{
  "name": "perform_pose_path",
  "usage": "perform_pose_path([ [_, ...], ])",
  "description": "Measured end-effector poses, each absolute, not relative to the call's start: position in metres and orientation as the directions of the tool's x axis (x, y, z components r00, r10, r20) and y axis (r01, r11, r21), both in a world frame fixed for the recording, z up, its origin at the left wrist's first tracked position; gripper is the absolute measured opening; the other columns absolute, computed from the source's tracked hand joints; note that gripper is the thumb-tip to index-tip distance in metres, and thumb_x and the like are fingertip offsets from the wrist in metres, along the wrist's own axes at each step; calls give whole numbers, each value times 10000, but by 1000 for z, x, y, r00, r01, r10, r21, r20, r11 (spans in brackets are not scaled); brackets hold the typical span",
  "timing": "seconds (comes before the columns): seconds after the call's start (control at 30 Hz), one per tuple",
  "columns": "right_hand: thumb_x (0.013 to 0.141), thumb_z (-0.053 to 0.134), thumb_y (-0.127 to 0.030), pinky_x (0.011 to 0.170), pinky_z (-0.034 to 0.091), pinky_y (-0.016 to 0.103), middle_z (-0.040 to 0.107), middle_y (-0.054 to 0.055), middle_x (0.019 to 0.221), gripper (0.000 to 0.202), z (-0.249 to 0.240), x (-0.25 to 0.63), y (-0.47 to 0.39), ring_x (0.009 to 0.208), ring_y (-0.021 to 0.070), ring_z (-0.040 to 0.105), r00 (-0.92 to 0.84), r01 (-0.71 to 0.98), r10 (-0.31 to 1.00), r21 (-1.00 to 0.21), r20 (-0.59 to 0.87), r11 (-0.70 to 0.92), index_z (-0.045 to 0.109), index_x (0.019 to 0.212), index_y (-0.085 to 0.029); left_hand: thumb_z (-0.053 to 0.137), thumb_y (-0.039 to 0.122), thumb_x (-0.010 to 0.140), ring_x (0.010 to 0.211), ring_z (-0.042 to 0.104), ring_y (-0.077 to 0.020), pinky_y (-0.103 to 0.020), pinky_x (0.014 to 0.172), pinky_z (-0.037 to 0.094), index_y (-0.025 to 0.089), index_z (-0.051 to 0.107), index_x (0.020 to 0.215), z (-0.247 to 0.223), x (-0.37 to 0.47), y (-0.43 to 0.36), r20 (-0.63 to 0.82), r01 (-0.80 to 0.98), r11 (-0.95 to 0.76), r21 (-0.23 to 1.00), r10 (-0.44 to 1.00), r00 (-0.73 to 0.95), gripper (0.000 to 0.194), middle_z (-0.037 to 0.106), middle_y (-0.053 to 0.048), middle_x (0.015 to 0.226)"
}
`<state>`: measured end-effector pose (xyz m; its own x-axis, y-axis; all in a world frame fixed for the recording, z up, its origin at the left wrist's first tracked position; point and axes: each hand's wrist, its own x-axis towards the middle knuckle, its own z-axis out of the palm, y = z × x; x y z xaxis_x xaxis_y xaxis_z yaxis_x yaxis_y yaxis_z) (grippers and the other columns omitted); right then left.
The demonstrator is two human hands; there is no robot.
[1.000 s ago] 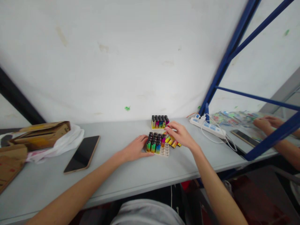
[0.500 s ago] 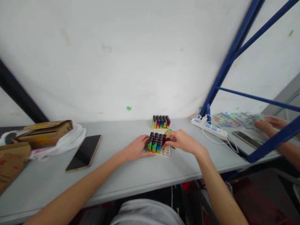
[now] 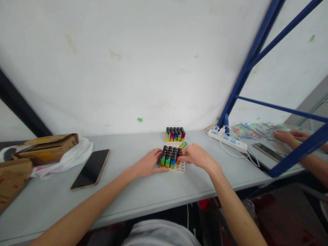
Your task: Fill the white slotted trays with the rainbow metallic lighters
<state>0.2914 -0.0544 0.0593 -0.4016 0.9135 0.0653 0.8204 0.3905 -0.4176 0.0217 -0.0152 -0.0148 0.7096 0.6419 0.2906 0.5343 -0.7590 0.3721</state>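
A white holed tray stands on the grey table, with several upright lighters filling its left part; they have black tops and shiny rainbow bodies. My left hand grips the tray's left side, thumb along the front and fingers behind. At the tray's right side is my right hand, its fingers curled and its thumb beside a red-orange lighter in the tray. What those fingers hold, if anything, is hidden. A loose green-yellow lighter lies just behind the tray, partly covered by the right hand.
Near the wall stands a second tray of lighters. A phone and torn cardboard boxes lie on the left. To the right are a power strip, a blue metal frame and another person's hands beside another phone.
My right hand has drawn slightly away from the red-orange lighter, which now stands in the tray. The left hand keeps its place. The view has shifted slightly.
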Motion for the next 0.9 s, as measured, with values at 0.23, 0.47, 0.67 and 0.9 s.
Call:
perform_pose_path([
  [0.23, 902, 707, -375, 586, 448, 257, 780, 44, 742, 234, 59, 324, -49, 629, 173, 676, -429, 744, 903, -571, -11, 347, 782, 827, -166, 710, 702, 860, 1294, 574, -352, -480, 1171, 443, 173, 611, 1342, -16, 22, -13, 290, 536, -756, 376, 646, 706, 723, 604, -165, 1375],
  [0.47, 896, 728, -273, 790, 528, 314, 807, 118, 967, 210, 39, 364, -30, 877, 251, 753, -209, 913, 973, -338, 95, 229, 756, 1069, -157, 703, 742, 837, 1265, 591, -351, -484, 1157, 457, 170, 623, 1302, -18, 22, -12, 297, 548, -746, 378, 659, 692, 741, 618, -164, 1345],
  [0.67, 944, 683, -496, 942, 515, 364, 756, 143, 1149, 442, 14, 335, -19, 1093, 294, 704, -272, 906, 951, -293, 147, 304, 691, 1243, -170, 698, 742, 840, 1249, 603, -351, -477, 1150, 469, 163, 632, 1275, -18, 22, -11, 296, 552, -749, 367, 657, 693, 727, 621, -170, 1324],
  [0.9, 938, 685, -480, 976, 476, 405, 668, 155, 1196, 482, 0, 307, -18, 1152, 309, 630, -172, 947, 979, -254, 109, 194, 626, 1321, -194, 788, 713, 765, 1202, 629, -345, -472, 1125, 496, 157, 652, 1244, -17, 16, -9, 307, 535, -737, 413, 665, 681, 746, 630, -152, 1293],
])
